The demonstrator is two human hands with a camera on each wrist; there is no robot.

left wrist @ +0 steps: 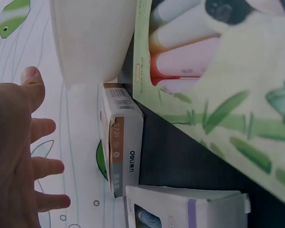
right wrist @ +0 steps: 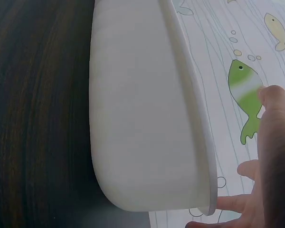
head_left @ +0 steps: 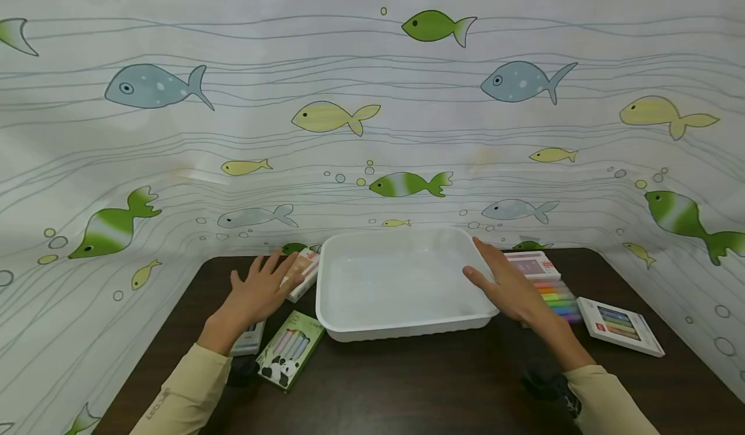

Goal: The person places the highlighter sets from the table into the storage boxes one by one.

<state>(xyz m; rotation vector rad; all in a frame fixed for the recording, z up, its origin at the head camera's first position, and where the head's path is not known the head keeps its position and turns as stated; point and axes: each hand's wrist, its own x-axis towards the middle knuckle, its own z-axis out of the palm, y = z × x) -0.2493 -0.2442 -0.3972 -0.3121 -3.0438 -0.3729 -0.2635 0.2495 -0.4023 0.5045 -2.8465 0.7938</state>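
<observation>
A white plastic tray (head_left: 401, 280) sits at the middle of the dark table. My left hand (head_left: 259, 289) is held over boxes at the tray's left, fingers straight and spread, holding nothing. Below it lies a green panda box (head_left: 291, 351) with pens in its window; a white box with an orange-brown panel (left wrist: 126, 142) and a white and purple box (left wrist: 187, 206) are close by. My right hand (head_left: 509, 286) is by the tray's right rim, fingers extended and thumb apart. Whether its fingers touch the rim (right wrist: 206, 156) I cannot tell.
Right of the tray lie a white and mauve box (head_left: 532, 265), a row of rainbow-coloured markers (head_left: 559, 299) and a white box with a pen window (head_left: 619, 326). A fish-patterned sheet (head_left: 326, 53) stands behind the table and along its sides.
</observation>
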